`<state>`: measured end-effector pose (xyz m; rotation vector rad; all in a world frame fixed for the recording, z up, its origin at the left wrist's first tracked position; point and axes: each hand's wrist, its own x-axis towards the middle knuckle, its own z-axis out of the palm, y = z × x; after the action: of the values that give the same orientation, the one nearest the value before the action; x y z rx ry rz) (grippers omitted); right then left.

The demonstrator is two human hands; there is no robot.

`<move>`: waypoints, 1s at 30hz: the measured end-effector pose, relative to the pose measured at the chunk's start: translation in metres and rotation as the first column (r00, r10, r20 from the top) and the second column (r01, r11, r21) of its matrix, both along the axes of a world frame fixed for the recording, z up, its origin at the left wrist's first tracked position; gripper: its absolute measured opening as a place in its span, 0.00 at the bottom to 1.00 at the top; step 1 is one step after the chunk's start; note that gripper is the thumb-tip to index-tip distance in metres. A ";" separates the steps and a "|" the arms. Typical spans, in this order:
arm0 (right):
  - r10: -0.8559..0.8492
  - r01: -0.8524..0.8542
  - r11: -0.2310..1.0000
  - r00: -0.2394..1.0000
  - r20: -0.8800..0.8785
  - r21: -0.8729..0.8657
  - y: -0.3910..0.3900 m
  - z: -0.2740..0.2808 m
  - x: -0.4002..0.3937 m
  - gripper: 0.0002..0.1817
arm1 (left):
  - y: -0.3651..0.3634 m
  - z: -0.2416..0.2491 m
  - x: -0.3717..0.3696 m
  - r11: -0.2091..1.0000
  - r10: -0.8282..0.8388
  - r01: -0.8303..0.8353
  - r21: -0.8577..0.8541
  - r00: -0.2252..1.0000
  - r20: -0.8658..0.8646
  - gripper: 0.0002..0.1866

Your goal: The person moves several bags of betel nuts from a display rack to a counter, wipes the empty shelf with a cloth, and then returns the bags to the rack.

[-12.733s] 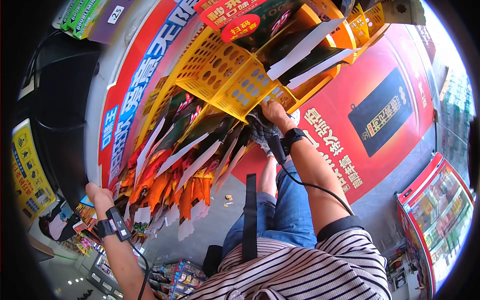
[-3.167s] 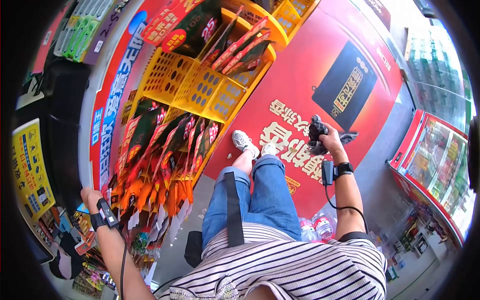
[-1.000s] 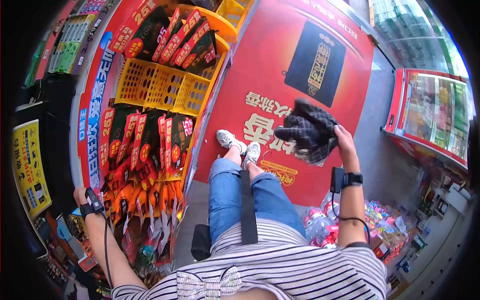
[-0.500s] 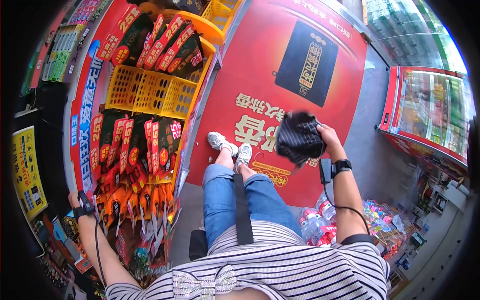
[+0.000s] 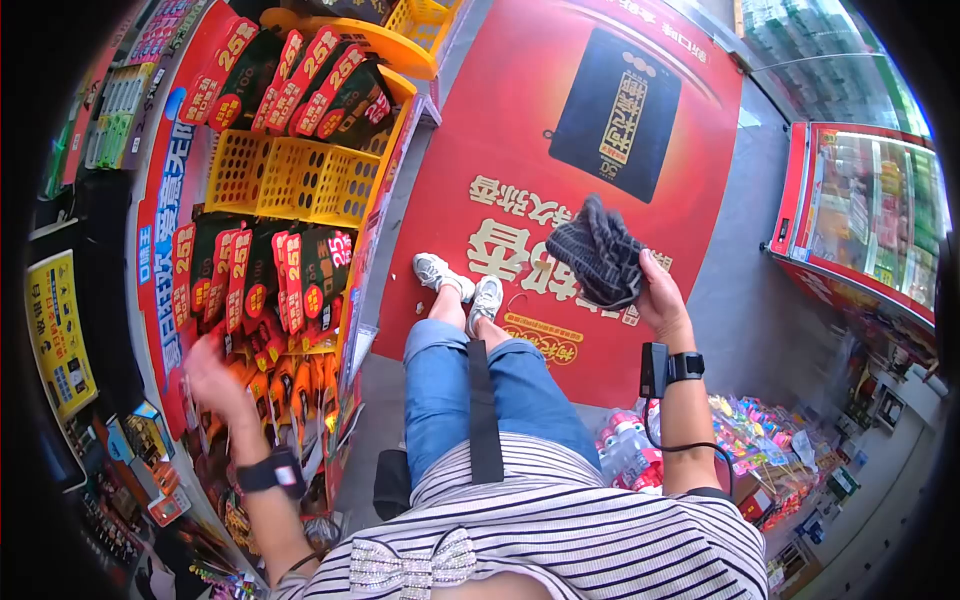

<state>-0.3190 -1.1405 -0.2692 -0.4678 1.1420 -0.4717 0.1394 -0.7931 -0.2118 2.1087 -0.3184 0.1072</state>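
Observation:
A crumpled dark cloth [image 5: 598, 252] with a thin light grid pattern hangs from my right hand [image 5: 662, 292], whose fingers are closed on its right edge over the red floor mat. On the other side, my left hand [image 5: 212, 372] is smeared by motion in front of the snack display rack [image 5: 165, 250]. It overlaps the lower rows of orange packets [image 5: 300, 390] there. Above it, dark packets with red price cards [image 5: 255, 275] stand in rows. A yellow perforated basket [image 5: 290, 180] sits between the packet rows.
The red printed mat [image 5: 450, 160] covers the floor ahead of my feet. A glass-topped freezer [image 5: 865, 200] stands at the right. Bottled drinks [image 5: 630, 450] and a heap of colourful small packages [image 5: 770, 440] lie near my right elbow. A yellow sign [image 5: 62, 335] is at far left.
My left hand has lifted from the rack's left edge and moved rightward and up across the packets. The cloth in my right hand has shifted slightly and its folds have changed.

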 end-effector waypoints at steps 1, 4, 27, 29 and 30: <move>0.003 -0.004 1.000 0.998 0.062 0.022 0.002 0.011 0.006 0.19 | -0.027 -0.010 -0.025 0.936 -0.265 0.259 0.241 0.964 -0.004 0.08; 0.026 -0.030 0.999 0.984 0.175 0.016 -0.001 0.020 0.011 0.22 | -0.080 -0.052 -0.076 0.859 -0.508 0.482 -0.172 0.765 -0.395 0.07; -0.109 0.061 0.893 0.991 -0.082 -0.447 -0.031 0.091 -0.032 0.15 | -0.241 -0.048 -0.170 0.775 -0.595 0.352 -0.524 0.128 -0.794 0.12; -0.082 0.078 0.863 0.997 0.014 -0.499 -0.043 0.116 -0.030 0.15 | -0.245 -0.030 -0.168 0.735 -0.653 0.333 -0.591 0.113 -0.749 0.12; -0.119 0.124 0.856 0.992 0.042 -0.501 -0.050 0.117 -0.031 0.17 | -0.247 -0.026 -0.166 0.721 -0.673 0.306 -0.622 0.097 -0.733 0.11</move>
<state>-0.3503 -1.1908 -0.1524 -0.8503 1.0362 -0.8932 -0.0269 -1.0398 -0.2375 1.2432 -0.2346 -1.4346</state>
